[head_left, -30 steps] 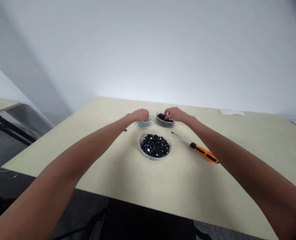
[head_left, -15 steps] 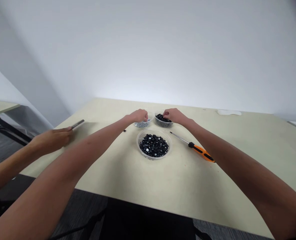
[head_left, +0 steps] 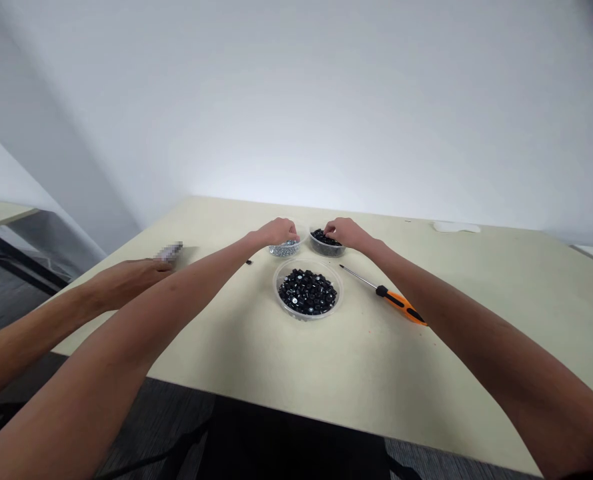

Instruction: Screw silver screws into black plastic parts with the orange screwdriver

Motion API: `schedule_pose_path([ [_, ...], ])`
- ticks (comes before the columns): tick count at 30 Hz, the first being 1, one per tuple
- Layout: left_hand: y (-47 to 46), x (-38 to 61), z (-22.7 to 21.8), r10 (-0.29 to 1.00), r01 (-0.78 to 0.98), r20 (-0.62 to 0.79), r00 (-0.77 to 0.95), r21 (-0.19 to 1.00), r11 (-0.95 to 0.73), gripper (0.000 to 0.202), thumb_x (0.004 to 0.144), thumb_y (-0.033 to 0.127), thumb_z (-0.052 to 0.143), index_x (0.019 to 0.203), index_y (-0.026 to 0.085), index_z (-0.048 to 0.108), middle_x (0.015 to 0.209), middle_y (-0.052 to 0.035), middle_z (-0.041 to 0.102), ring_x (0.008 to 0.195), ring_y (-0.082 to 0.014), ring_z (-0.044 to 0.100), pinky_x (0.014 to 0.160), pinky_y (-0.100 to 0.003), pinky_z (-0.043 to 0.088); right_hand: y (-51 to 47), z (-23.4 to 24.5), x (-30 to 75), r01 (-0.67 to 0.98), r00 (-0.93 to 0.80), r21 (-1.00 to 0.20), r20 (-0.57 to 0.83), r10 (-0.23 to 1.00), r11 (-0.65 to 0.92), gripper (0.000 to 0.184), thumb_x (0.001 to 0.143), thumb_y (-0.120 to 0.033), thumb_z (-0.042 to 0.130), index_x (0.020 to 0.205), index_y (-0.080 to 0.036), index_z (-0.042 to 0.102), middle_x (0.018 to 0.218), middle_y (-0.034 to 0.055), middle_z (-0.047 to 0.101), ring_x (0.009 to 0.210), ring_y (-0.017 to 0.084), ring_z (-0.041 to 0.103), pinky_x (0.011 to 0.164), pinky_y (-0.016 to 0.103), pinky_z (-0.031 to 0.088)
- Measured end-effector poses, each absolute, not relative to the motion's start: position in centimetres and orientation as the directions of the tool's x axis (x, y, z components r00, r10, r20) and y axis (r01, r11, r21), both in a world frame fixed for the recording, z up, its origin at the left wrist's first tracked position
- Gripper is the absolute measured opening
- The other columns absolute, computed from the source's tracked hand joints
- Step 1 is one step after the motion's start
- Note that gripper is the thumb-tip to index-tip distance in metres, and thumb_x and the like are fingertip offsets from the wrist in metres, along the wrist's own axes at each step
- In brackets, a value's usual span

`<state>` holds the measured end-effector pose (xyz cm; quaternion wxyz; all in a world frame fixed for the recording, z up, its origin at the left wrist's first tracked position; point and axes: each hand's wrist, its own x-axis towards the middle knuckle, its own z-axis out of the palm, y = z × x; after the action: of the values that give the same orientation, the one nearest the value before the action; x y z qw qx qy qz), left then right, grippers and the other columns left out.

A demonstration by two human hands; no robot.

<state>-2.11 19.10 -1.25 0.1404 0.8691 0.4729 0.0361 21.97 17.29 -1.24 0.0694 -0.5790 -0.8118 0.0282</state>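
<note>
My left hand [head_left: 279, 231] reaches over a clear round tub [head_left: 272, 251] of small silver metal pieces [head_left: 285, 249]. Its fingers are pinched down at the pieces, and what they grip is hidden. To its right, the fingertips of my right hand [head_left: 343, 231] are closed together in a second clear tub [head_left: 329, 251] of small black parts [head_left: 321, 235]; I cannot make out what is between them. Nearer to me stands a larger clear bowl [head_left: 308, 316] heaped with black pieces [head_left: 307, 291], some showing a silver centre.
A screwdriver [head_left: 399, 302] with an orange and black handle lies under my right forearm. Another person's hand [head_left: 136, 279] holds a blurred-out flat object [head_left: 169, 253] at the left. One black piece [head_left: 249, 262] lies loose; a white item [head_left: 456, 227] lies near the wall.
The other person's hand has moved right and turned the object it holds. Both of my hands stay at their tubs, with barely any shift.
</note>
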Motion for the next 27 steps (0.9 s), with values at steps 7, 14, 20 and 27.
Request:
schedule_pose_path([
  [7,18.8,-1.5,-0.5,0.794,0.819,-0.208,0.572,0.208,-0.535,0.026,0.077,0.032,0.066,0.096,0.016,0.075,0.105,-0.0116,0.075,0.093,-0.0244,0.067,0.079,-0.031,0.049,17.4,-1.6,22.0,0.938,-0.31,-0.128,0.112,0.944,0.323,0.015,0.092,-0.021,0.057,0.099,-0.014,0.068,0.11,0.0105,0.068,0.097,0.019,0.063,0.086,0.033,0.047],
  [14,18.7,-0.7,-0.4,0.795,0.825,-0.223,0.565,0.148,-0.545,0.031,0.084,0.035,0.064,0.103,0.011,0.071,0.096,-0.0124,0.074,0.091,-0.0238,0.067,0.084,-0.038,0.051,17.1,-1.4,21.6,0.934,-0.321,-0.139,0.085,0.943,0.33,0.018,0.096,-0.031,0.058,0.1,-0.015,0.066,0.106,0.0061,0.068,0.096,0.018,0.064,0.088,0.038,0.05],
  [20,19.0,-1.1,-0.6,0.806,0.832,-0.205,0.555,0.152,-0.534,0.03,0.079,0.027,0.062,0.105,0.018,0.074,0.108,-0.0108,0.075,0.102,-0.0236,0.066,0.086,-0.028,0.049,17.3,-1.5,21.5,0.938,-0.317,-0.125,0.059,0.947,0.322,0.022,0.095,-0.034,0.059,0.105,-0.015,0.065,0.108,0.0066,0.068,0.097,0.018,0.064,0.088,0.039,0.052],
  [27,18.7,-1.0,-0.4,0.823,0.841,-0.185,0.538,0.186,-0.508,0.026,0.076,0.023,0.063,0.098,0.018,0.075,0.105,-0.0097,0.076,0.098,-0.023,0.067,0.083,-0.027,0.049,18.1,-1.8,21.5,0.945,-0.309,-0.105,0.01,0.951,0.308,0.025,0.095,-0.035,0.06,0.109,-0.015,0.065,0.112,0.0076,0.067,0.101,0.02,0.065,0.09,0.042,0.053],
])
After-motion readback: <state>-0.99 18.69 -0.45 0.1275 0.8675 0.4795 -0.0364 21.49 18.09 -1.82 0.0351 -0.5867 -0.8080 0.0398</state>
